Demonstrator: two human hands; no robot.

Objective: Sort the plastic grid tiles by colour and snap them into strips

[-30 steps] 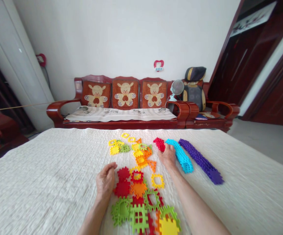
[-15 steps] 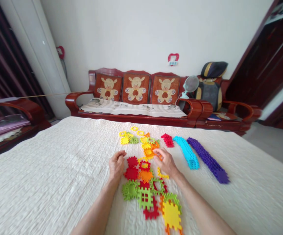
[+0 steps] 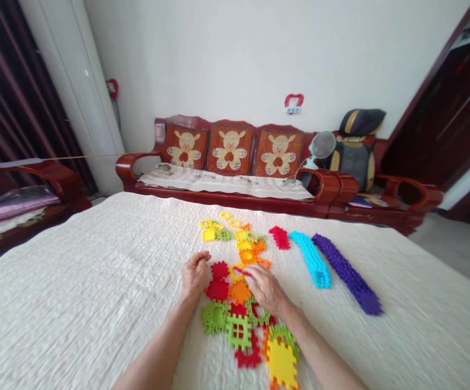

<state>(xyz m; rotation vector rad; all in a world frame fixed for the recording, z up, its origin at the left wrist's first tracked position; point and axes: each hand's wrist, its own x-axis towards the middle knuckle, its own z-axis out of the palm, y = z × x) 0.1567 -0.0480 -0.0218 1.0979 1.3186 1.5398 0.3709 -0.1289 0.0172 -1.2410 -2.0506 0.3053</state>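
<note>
My right hand (image 3: 265, 287) pinches a red toothed interlocking tile (image 3: 241, 271) between thumb and fingers. The tile is lifted and seen nearly edge-on, above a yellow tile frame (image 3: 235, 274). To the left, my left hand (image 3: 195, 275) rests on the cloth with its fingers curled; no piece shows in it. Right beside it lie a red tile (image 3: 220, 270) and another red tile (image 3: 217, 290). An orange tile (image 3: 240, 293) lies below the right fingers. Nearer me are a green window tile (image 3: 239, 332), a green tile (image 3: 214, 317) and a yellow tile (image 3: 282, 362).
Farther off lie yellow tiles (image 3: 209, 235) and orange ones (image 3: 246, 255). To the right are a red stack (image 3: 279, 238), a long light-blue row (image 3: 311, 259) and a purple row (image 3: 346, 273). A wooden sofa (image 3: 222, 199) stands beyond the cloth-covered surface (image 3: 97, 281).
My right hand has moved down and left toward me, and a red tile that lay in the pile is now lifted in its fingers. The left hand stays put. The view has shifted slightly.
</note>
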